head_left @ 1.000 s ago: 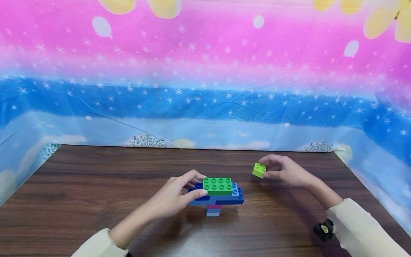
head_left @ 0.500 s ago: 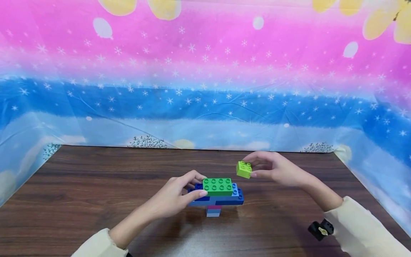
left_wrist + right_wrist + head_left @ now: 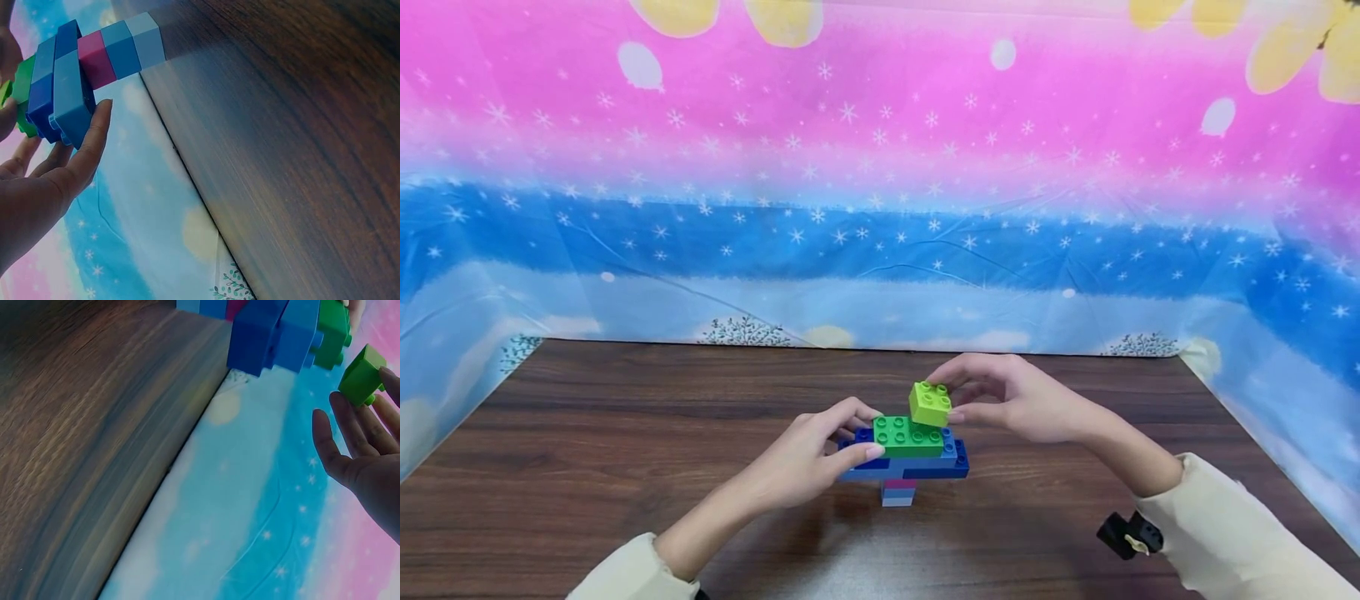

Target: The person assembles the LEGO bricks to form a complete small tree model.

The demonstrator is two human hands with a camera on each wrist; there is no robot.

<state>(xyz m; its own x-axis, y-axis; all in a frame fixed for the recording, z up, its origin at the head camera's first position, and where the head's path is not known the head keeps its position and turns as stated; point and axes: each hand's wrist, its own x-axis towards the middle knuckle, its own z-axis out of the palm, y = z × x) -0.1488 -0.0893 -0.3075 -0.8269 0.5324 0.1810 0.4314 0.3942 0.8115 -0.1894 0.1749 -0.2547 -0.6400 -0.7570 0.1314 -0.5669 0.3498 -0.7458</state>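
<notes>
A building-block structure stands on the table, with a narrow stem of pale blue (image 3: 897, 502), blue and pink (image 3: 95, 60) bricks. Wider dark blue (image 3: 936, 470) and lighter blue bricks spread out above the stem, topped by a green eight-stud brick (image 3: 898, 437). My left hand (image 3: 808, 457) grips the upper left side, thumb in front and fingers behind. Between thumb and fingertips, my right hand (image 3: 1037, 402) pinches a lime green four-stud brick (image 3: 930, 405). It hovers slightly tilted over the green brick's right end; a gap between them shows in the right wrist view.
The dark wood-grain table (image 3: 625, 417) ends at a back edge against a patterned cloth (image 3: 880, 242), which also hangs at both sides. A black device (image 3: 1129, 535) sits at the right sleeve (image 3: 1225, 525).
My right hand has carried the lime brick leftward, from right of the structure to above the green brick. My left hand and the structure have stayed in place.
</notes>
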